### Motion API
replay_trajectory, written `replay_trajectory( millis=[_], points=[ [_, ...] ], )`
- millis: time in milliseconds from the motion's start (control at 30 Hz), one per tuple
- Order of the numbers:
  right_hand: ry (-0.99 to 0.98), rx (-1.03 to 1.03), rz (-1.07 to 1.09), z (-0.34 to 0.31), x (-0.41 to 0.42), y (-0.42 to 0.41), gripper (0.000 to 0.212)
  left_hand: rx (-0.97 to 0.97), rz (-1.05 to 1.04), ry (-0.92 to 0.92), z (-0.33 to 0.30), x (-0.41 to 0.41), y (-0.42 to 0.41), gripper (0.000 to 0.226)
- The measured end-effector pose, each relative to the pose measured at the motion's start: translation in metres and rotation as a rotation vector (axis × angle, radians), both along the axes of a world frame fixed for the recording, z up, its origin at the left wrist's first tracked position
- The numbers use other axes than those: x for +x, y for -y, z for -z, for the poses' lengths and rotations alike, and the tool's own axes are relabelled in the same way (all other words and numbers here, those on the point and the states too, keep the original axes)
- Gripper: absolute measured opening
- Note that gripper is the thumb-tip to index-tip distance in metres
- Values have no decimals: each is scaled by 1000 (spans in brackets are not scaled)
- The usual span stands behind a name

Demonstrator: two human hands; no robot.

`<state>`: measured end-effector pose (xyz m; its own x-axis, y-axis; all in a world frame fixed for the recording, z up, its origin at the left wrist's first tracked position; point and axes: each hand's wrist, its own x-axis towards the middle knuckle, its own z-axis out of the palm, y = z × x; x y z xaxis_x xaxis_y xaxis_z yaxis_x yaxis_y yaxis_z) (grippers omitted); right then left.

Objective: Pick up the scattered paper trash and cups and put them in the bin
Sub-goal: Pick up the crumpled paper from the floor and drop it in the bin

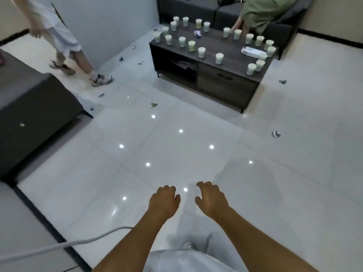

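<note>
A dark low table is seen at the far centre, and many paper cups are stood upright across its top, with one crumpled paper lying among them near its far edge. No bin is shown.

The cups are judged light and thin-walled, easily crushed or tipped; each is best taken round its middle with a gentle wrap, or by the rim. Whether any liquid is held cannot be told.

Smaller scraps are scattered over the glossy floor tiles: a squashed cup left of the table's near corner, a paper wad at the right, another scrap farther off at the right, and several bits along the far left. These are judged soft and weightless, best pinched from above.

In the near centre, the left hand and right hand are held out above the floor, fingers loosely curled, nothing grasped.
</note>
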<state>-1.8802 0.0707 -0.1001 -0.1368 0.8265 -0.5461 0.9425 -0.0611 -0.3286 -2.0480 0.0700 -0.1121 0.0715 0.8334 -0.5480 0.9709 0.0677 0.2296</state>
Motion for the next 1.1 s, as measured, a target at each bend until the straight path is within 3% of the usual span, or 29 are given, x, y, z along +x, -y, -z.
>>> replay_trajectory(
  millis=[167, 467, 733, 1100],
  points=[
    [10, -14, -115, 3, -33, -84, 47, -15, -133, 9, 7, -40, -55, 42],
    [-33, 24, -266, 5, -84, -299, 51, 35, -333, 10, 5, -83, -243, 42],
    [-19, -7, -374, -1, -138, -438, 52, 33, -484, 39, -6, -138, -360, 41],
    [-8, -59, -336, 30, -270, -628, 52, 9, -480, 48, 27, -274, -542, 37]
  ],
)
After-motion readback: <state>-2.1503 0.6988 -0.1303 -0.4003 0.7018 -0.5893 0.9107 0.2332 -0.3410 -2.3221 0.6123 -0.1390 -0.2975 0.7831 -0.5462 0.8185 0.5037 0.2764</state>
